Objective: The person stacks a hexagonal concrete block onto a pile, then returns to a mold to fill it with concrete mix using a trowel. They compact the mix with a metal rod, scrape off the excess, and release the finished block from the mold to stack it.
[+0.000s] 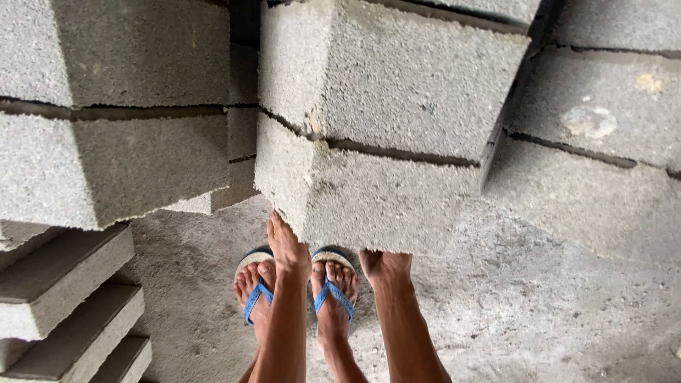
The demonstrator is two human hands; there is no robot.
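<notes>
Concrete is filling most of the view: both hands are gripping the lower block (369, 198) of a two-high pile, with the upper block (386, 78) resting on it across a dark, uneven joint. The left hand (286, 245) is pressing flat against the block's near left corner, fingers stretched upward along the face; the right hand (384, 264) is cupping the bottom edge, its fingers curling under and out of sight, so how far they are wrapping cannot be told. The block is hanging directly over the feet (294, 287), which are wearing only blue flip-flops (332, 294) on the dusty floor (539, 312). That is the main risk: the rough, crumbly surface is giving bare skin little purchase, and if either hand is slipping, the weight is likely coming down on unprotected toes. The upper block is looking loosely seated, so tilting the lower one could be sending it sliding off. More blocks (113, 163) are crowding the left side and slabs (64, 298) are lying stacked beside them, leaving little room for stepping back, and fingers could be getting pinched against them.
</notes>
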